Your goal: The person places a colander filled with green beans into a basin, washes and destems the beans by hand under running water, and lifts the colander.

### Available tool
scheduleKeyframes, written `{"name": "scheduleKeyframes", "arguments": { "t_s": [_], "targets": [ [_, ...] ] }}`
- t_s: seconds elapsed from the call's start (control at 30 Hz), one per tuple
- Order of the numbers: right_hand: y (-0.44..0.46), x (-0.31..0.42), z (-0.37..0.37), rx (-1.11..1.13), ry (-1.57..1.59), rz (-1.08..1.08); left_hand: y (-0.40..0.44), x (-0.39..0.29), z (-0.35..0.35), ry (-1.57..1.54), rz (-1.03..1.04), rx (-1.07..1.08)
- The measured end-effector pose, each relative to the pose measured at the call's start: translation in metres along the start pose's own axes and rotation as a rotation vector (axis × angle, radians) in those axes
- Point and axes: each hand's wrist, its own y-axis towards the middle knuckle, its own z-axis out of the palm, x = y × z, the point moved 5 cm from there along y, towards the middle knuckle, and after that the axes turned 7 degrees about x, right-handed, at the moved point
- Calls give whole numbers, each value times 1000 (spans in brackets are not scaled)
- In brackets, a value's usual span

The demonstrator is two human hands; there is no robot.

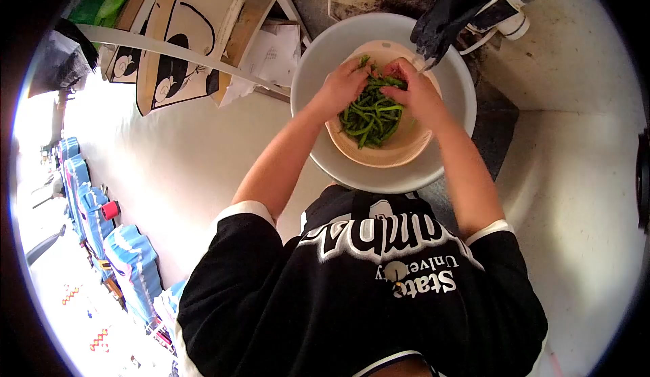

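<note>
Green peppers or beans (371, 121) lie heaped in a peach-coloured basket (414, 148), which sits inside a large grey basin (462, 99). At the heap's upper left is my left hand (346, 86), its fingers curled over the green pieces. My right hand (414, 92) is at the upper right of the heap, thumb and fingers bent around some of them. Both hands touch the pile, and their fingertips are partly hidden among it.
A dark cloth-like thing (443, 21) hangs over the basin's upper right rim, beside a white device (504, 11). A metal-framed rack (183, 52) with cardboard stands at upper left. Blue-covered objects (128, 262) line the far left. A wall is on the right.
</note>
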Motion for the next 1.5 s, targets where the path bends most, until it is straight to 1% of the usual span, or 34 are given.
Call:
{"name": "scheduleKeyframes", "arguments": {
  "t_s": [0.07,0.17,0.27,0.37,0.47,0.57,0.67,0.77,0.87,0.93,1.0,1.03,1.1,1.17,1.2,1.27,1.3,1.37,1.4,1.47,1.5],
  "targets": [
    [6,-2,-5,118,-52,3,7,-9,-6,176,192,156],
    [11,5,-14,165,-81,-61,11,-29,-4,230,29,173],
    [14,9,-20,69,125,-159,3,-60,4,796,276,197],
    [20,4,-23,128,409,-135,7,-62,3,743,283,254],
    [11,11,-20,184,685,0,10,-55,0,496,237,297],
    [12,10,-14,224,770,-29,5,-52,3,0,-40,389],
    [11,25,-7,312,939,-221,-6,-41,6,-513,-51,589],
    [16,15,5,178,843,-149,-9,-26,0,-864,26,321],
    [31,-38,30,79,287,233,-12,-19,-24,-985,37,21],
    [38,-71,62,168,3,308,-18,-12,-30,-872,-14,-4],
    [48,-93,99,111,-63,310,-22,-7,-30,-763,-60,-3],
    [55,-100,115,126,-25,290,-23,-6,-28,-712,-86,12],
    [51,-84,121,68,44,252,-26,0,-28,-638,-121,30],
    [51,-86,123,70,149,249,-25,9,-30,-589,-136,40],
    [50,-86,122,70,199,247,-22,16,-34,-461,-166,-21],
    [37,-86,102,41,531,386,-19,26,-42,-203,-219,-149],
    [29,-81,89,25,700,457,-18,17,-43,9,-139,-153],
    [28,-68,62,176,371,237,-14,-6,-38,432,27,-152],
    [26,-56,52,246,204,128,-11,-13,-30,591,63,-92],
    [20,-33,33,218,6,126,-6,-24,-14,910,136,29],
    [17,-22,26,205,-93,122,-5,-26,-10,960,137,94]
  ]
}}
